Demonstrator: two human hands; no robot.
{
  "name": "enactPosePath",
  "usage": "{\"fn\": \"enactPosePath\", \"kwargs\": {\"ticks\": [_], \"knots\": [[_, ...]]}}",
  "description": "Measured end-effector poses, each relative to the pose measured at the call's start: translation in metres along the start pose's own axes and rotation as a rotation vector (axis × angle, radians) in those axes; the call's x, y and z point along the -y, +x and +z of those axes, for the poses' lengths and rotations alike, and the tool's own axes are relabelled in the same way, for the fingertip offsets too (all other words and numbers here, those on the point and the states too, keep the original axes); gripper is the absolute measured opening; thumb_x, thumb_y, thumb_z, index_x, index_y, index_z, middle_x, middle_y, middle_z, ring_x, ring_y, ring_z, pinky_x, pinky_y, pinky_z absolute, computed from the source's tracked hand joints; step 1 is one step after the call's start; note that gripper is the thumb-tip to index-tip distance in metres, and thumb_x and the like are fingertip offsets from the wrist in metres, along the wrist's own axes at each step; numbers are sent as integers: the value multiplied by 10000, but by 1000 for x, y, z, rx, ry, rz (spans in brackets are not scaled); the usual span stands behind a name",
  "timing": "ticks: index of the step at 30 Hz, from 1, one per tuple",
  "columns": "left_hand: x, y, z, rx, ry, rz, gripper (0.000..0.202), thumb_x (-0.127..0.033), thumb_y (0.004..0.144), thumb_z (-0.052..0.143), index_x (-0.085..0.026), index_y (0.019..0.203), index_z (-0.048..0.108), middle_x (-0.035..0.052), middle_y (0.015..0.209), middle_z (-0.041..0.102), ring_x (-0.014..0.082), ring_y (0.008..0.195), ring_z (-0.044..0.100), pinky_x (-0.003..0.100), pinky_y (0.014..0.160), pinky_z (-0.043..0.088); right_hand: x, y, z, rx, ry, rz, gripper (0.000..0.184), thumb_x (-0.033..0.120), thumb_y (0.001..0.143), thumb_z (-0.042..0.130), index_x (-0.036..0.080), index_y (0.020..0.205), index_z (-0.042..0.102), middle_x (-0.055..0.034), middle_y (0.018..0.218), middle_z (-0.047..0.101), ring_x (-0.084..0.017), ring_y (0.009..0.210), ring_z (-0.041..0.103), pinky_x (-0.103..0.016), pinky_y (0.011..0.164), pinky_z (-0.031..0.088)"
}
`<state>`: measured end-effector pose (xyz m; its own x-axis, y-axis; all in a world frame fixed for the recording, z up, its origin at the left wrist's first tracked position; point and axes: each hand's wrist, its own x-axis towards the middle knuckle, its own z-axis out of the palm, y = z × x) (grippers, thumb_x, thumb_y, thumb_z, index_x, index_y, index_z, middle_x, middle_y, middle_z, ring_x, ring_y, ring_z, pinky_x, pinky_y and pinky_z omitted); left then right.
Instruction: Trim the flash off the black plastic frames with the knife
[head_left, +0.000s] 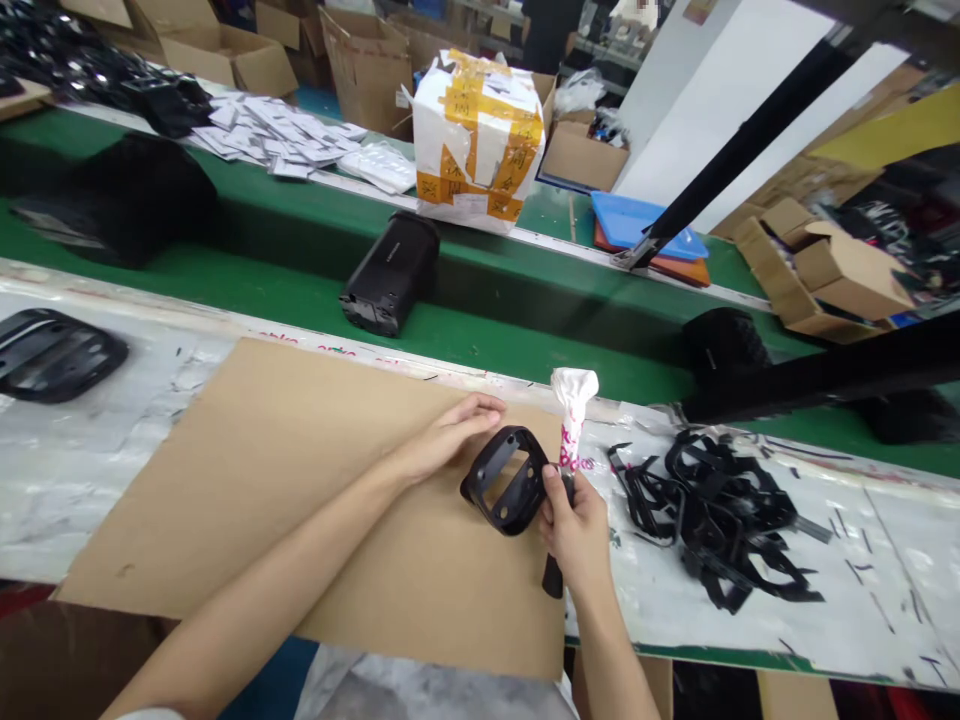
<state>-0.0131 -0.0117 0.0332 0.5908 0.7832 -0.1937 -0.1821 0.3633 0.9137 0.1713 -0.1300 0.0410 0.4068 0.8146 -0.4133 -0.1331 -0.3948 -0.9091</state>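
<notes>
A black plastic frame [489, 508] with a cut-out centre stands tilted on the cardboard sheet [300, 480], between my hands. My left hand [454, 430] is at its upper left with fingers stretched out; whether they touch the frame is hard to tell. My right hand [576, 520] is closed around the black handle of a hammer [553, 578], whose head is wrapped in white and points away from me. The thumb and fingertips of that hand are close to the frame's right edge; contact there is unclear.
Black plastic scraps [727, 520] lie in a heap at the right. Another black frame [60, 355] is at the far left. Beyond, a green conveyor belt [277, 280] carries a black housing [394, 272]. A taped white box [478, 140] stands behind; a dark post [742, 155] rises at right.
</notes>
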Motion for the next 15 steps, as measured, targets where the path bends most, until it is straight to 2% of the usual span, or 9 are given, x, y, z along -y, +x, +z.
{"fn": "enactPosePath", "kwargs": {"ticks": [2,3,5,6,8,11,15], "knots": [[-6,-2,-3,-35,258,230,403,-556,1027,598,-225,1252,630,125,1342,633,300,1275,597,453,1118,478,4,8,2,16,44,45,705,835,662,829,266,788,433,139,491,367,-54,352,273,-175,315,203],[-8,-3,-3,-12,371,338,457,-593,1012,612,-228,1287,619,136,1380,609,320,1327,559,481,1159,448,6,12,2,25,48,53,715,833,642,841,265,793,434,136,491,392,-52,343,280,-170,306,203],[-7,-5,-1,81,545,484,614,-628,918,738,-233,1365,588,158,1439,562,356,1403,496,517,1204,412,8,19,2,42,52,49,701,803,635,861,259,806,453,133,493,417,-49,333,288,-163,298,201],[-5,-6,1,101,623,513,673,-611,868,803,-234,1381,584,165,1450,543,364,1413,487,519,1205,416,9,22,2,51,54,50,686,785,642,866,256,812,463,136,489,413,-46,331,284,-160,296,199],[2,-6,4,32,747,514,673,-537,842,846,-234,1384,585,165,1436,532,354,1380,524,503,1175,458,11,27,0,73,57,48,648,748,666,867,249,833,489,140,490,407,-42,330,272,-156,297,200],[15,-5,6,-71,798,488,562,-463,926,750,-226,1397,558,147,1376,604,316,1272,626,461,1106,525,13,32,-1,92,56,38,597,709,706,851,237,880,531,135,508,423,-42,338,275,-154,303,213],[20,-4,6,-10,781,426,485,-372,999,614,-259,1462,527,91,1425,665,283,1228,691,406,1074,546,18,32,-2,100,40,32,583,700,746,823,223,984,587,138,523,417,-47,343,257,-156,308,202]]}}
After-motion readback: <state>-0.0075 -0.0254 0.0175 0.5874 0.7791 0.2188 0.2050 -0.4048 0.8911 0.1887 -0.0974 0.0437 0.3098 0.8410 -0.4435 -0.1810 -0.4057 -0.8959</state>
